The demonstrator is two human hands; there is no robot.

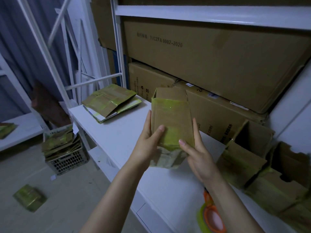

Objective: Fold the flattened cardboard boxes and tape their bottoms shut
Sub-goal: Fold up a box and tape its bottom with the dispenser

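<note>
A small cardboard box (171, 118) with yellow-green tape on it is held up over the white shelf (121, 137), its open end pointing away from me. My left hand (148, 142) grips its left side, thumb on the top face. My right hand (196, 148) grips its right side, thumb on the near edge. A pile of flattened boxes (109, 101) lies at the shelf's far left. An orange tape dispenser with yellow-green tape (210, 214) lies on the shelf near my right forearm.
Several folded open boxes (249, 153) stand at the right on the shelf. Large cartons (210, 64) fill the rack behind. A crate of flattened boxes (64, 152) and one taped box (30, 197) sit on the floor at left.
</note>
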